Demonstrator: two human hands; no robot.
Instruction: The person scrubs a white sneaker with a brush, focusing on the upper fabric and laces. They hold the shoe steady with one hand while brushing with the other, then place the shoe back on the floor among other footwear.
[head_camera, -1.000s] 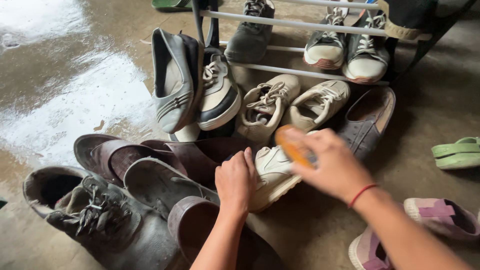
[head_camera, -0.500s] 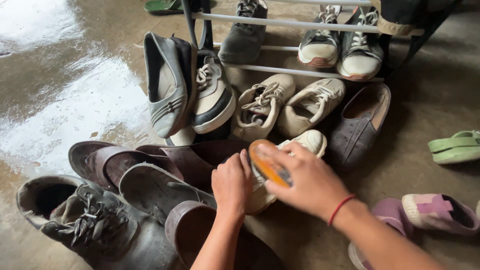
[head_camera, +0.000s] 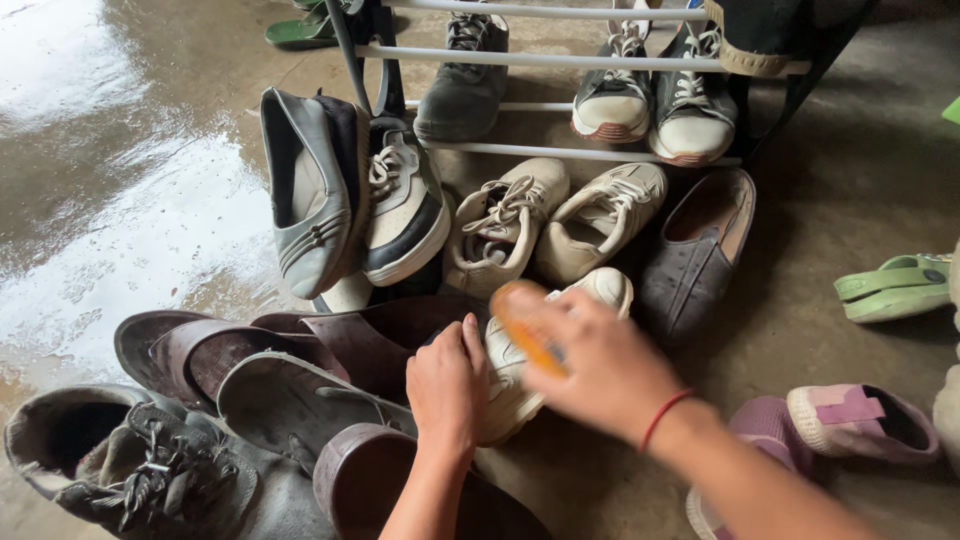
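Head view, floor-level heap of footwear.

Item: white sneaker, lying on the concrete floor at the middle of the heap, toe toward the shoe rack. Left hand rests on its heel end, fingers curled down over it, pinning it. Right hand is wrapped around an orange brush, pressed on the sneaker's upper; the brush is blurred, so its bristles cannot be made out. Red thread at the right wrist.

Adjacent: brown sandals just left of the sneaker; dark laced boot at lower left; a beige sneaker pair behind; grey slip-on to the right. Green sandal well apart; pink shoe nearby.
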